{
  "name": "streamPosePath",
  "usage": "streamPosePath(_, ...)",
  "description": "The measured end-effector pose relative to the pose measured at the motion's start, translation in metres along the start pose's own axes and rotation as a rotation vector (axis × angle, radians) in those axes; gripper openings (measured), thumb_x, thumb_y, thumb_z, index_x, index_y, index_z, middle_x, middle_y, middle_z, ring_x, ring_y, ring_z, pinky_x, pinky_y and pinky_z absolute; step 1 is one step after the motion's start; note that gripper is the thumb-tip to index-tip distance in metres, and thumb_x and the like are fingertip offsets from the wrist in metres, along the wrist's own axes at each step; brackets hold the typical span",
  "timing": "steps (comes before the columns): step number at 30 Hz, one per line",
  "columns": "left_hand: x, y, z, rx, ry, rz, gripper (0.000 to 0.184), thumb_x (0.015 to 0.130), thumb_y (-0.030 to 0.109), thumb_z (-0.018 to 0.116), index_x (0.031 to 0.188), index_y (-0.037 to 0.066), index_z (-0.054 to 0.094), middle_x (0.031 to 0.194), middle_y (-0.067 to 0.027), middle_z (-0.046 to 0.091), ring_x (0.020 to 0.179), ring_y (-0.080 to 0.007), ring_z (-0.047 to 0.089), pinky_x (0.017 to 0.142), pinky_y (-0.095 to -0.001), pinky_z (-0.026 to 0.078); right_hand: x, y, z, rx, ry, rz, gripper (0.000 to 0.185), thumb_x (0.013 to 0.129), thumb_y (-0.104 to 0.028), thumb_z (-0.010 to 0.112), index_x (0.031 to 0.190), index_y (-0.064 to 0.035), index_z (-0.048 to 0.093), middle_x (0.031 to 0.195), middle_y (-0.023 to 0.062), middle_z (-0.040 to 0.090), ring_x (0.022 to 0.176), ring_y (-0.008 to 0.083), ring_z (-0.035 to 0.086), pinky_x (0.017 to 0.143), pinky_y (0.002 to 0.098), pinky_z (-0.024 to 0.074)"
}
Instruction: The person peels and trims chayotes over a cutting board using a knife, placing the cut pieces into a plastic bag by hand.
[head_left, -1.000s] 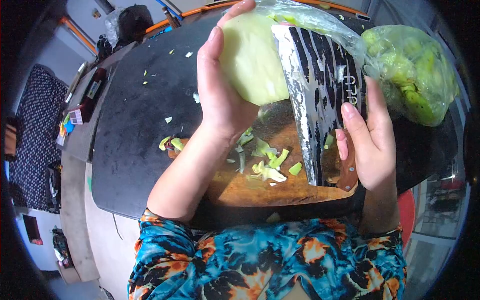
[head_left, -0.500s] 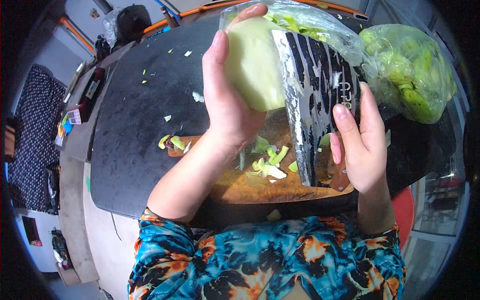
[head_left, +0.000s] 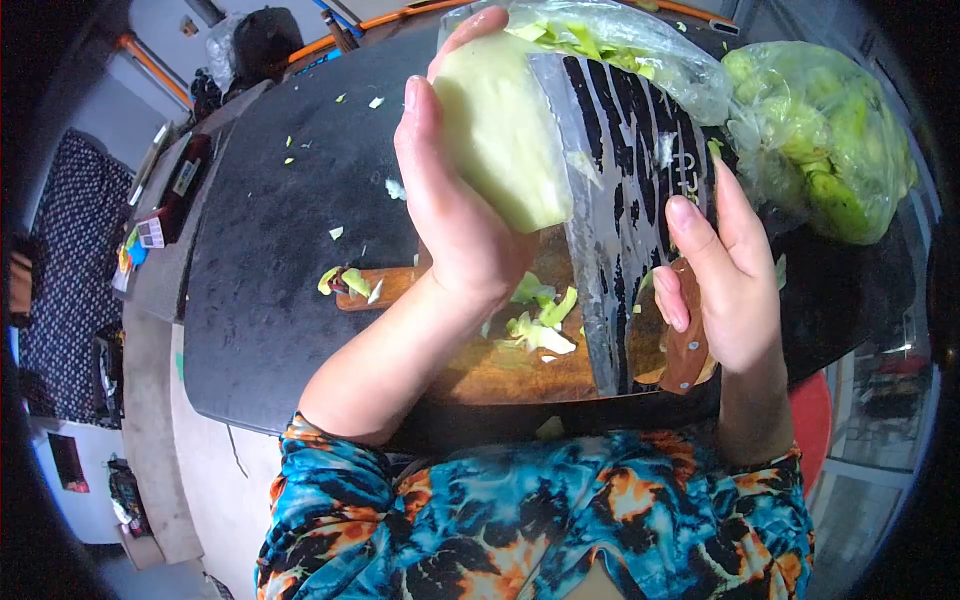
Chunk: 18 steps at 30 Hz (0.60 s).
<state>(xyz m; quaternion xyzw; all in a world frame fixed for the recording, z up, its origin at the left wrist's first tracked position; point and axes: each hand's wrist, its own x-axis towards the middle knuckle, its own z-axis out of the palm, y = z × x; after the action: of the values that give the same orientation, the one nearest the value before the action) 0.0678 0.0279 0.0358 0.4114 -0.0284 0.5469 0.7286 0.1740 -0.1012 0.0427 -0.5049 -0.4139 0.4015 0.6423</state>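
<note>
the left hand [head_left: 455, 225] is holding a pale green, peeled piece of produce [head_left: 502, 135] up above the table [head_left: 285, 225], its palm and spread fingers cupping the outer side while the smooth face is showing toward the camera. the right hand [head_left: 722, 275] is gripping a broad cleaver [head_left: 625, 175], its lower fingers curling around the brown riveted handle [head_left: 688, 335] and its thumb lying over the blade near the handle. the cleaver is standing nearly on its end, its wide blade overlapping the right side of the produce; whether the edge is cutting in, the view is not showing. dark streaks and pale, wet-looking smears are covering the blade, and some lettering is showing near the index finger.

below the hands, a wooden cutting board [head_left: 520, 378] is lying on the table, its narrow handle pointing left. green and whitish peelings [head_left: 545, 325] are resting on the board, and more scraps [head_left: 345, 283] are sitting at the end of its handle. beyond the produce, a clear plastic bag [head_left: 680, 75] is holding green strips. to its right, a second bag [head_left: 835, 150] is bulging with green pieces. small pale bits are dotting the table on the left.
</note>
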Motion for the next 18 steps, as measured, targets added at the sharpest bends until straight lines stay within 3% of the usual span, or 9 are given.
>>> streamPosePath(9, 0.0035, 0.0054, 0.0061, 0.12, 0.089, -0.086, 0.058, 0.091, 0.043, 0.032, 0.133, 0.002, 0.038, 0.131, -0.0114, 0.045, 0.121, -0.0241, 0.044, 0.102, -0.0375, 0.033, 0.0011, -0.002, -0.0064, 0.014, 0.016, 0.027, 0.028, 0.096, -0.015, 0.042, 0.122, -0.0022, 0.042, 0.082, 0.0012, 0.054, 0.044, 0.0034, 0.037, 0.037, 0.0167, 0.0315)
streamPosePath(18, -0.001, 0.0045, 0.0073, 0.118, 0.078, -0.008, 0.059, 0.091, 0.044, 0.03, 0.134, 0.003, 0.037, 0.131, -0.0114, 0.045, 0.121, -0.0246, 0.044, 0.102, -0.0388, 0.033, -0.0031, 0.0042, -0.0042, 0.03, 0.003, -0.004, 0.029, 0.096, -0.015, 0.043, 0.122, -0.0023, 0.042, 0.083, 0.0017, 0.054, 0.044, 0.0028, 0.037, 0.037, 0.0163, 0.0318)
